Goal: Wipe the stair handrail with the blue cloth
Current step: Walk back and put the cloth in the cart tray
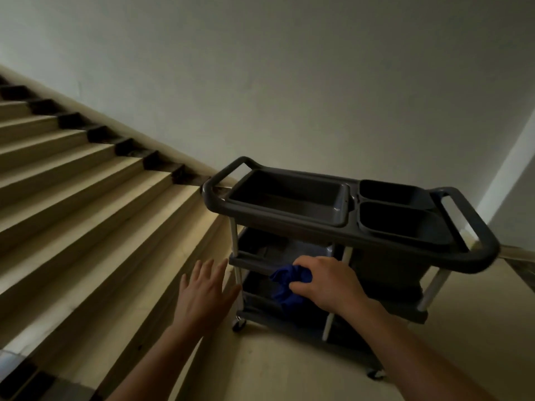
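My right hand (327, 285) is closed around a crumpled blue cloth (286, 285), held in front of the middle shelf of a dark grey cleaning cart (477, 244). My left hand (202, 293) hovers open just left of the cart, fingers spread, holding nothing. No stair handrail is visible in this view; only the steps and the wall show.
Beige stairs (86, 204) rise to the upper left, with dark skirting along the white wall (289, 82). The cart stands on wheels on the landing floor (275, 371), its top trays holding nothing visible. A wall corner lies at the far right.
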